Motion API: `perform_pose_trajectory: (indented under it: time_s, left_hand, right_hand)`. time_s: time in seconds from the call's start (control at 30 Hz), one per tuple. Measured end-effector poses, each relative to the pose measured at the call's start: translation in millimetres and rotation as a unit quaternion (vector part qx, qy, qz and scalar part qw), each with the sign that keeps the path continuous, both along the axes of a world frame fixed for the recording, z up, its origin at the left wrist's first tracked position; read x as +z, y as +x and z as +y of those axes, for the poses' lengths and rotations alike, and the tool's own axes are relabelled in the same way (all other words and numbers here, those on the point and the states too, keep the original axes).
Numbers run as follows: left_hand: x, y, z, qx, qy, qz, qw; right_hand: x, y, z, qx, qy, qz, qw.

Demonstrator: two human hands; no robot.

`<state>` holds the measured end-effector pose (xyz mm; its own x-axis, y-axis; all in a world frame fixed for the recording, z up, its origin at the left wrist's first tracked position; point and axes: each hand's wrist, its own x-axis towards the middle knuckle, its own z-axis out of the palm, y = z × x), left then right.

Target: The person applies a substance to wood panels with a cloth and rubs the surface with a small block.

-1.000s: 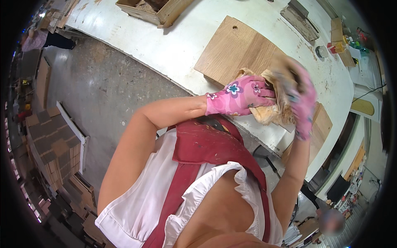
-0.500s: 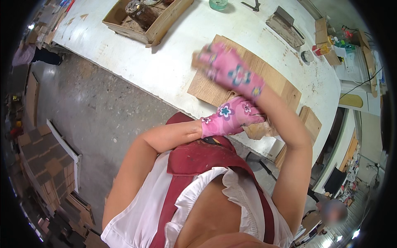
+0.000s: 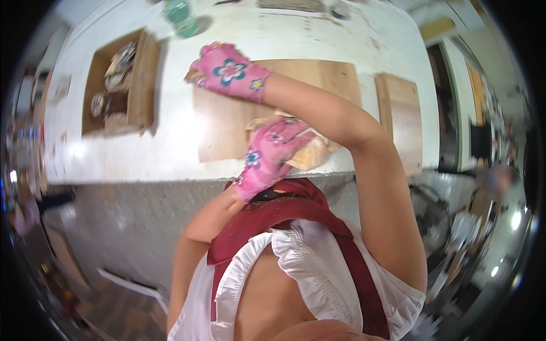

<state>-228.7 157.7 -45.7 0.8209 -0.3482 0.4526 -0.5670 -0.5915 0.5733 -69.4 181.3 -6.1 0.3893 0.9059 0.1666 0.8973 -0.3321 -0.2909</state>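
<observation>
Both my hands wear pink gloves with flower prints. My right hand (image 3: 230,71) reaches across to the left, fingers closed around a small brown piece (image 3: 192,76) whose kind I cannot make out. It is over the far left corner of a flat wooden board (image 3: 219,133) lying on the white table. Nearer to me, my left hand (image 3: 273,149) is closed on a crumpled yellowish cloth (image 3: 313,153) at the board's near edge. The right forearm passes above the cloth and covers part of the board.
A wooden box (image 3: 145,85) with dirty jars stands on the white table (image 3: 176,165) to the left. Behind it is a green plastic bottle (image 3: 182,20). Another wooden board (image 3: 401,122) lies to the right. The table's near edge runs just in front of my apron (image 3: 273,213).
The view has turned, so the table edge now runs nearly level. My right hand has moved to the board's far left corner with the brown piece. My left hand stays on the cloth.
</observation>
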Motion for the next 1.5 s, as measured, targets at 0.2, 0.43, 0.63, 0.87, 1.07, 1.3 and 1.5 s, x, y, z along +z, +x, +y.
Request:
perform_pose_trajectory:
  time_s: [0.2, 0.43, 0.63, 0.87, 1.07, 1.3, 1.5]
  left_hand:
    - [16.2, 0.5, -5.0, 0.011, 0.09, 0.034, 0.995]
    - [5.7, -2.8, -9.2, 0.036, 0.096, 0.015, 0.995]
    - [3.8, -1.0, -9.3, 0.036, 0.113, 0.02, 0.993]
    - [0.5, 0.4, -15.7, 0.059, 0.108, -0.012, 0.992]
    - [-5.5, -3.4, -11.2, 0.057, 0.118, -0.006, 0.991]
    - [3.1, -0.4, -23.0, 0.082, 0.107, -0.014, 0.991]
    - [-3.1, -1.9, -16.5, 0.076, 0.094, -0.004, 0.993]
  right_hand:
    - [0.0, 19.7, -114.6, -0.083, 0.02, 0.047, 0.995]
    - [1.4, 57.8, -320.7, -0.321, -0.085, 0.038, 0.942]
    - [-0.8, 41.3, -336.5, -0.415, 0.076, 0.077, 0.903]
    - [-38.3, 35.0, -301.6, -0.36, 0.138, -0.003, 0.923]
    - [-36.8, -3.3, -316.6, -0.382, 0.124, -0.014, 0.916]
    - [-37.9, 1.9, -314.0, -0.387, 0.101, -0.086, 0.913]
    - [-32.8, -38.0, -325.4, -0.386, 0.038, -0.027, 0.922]
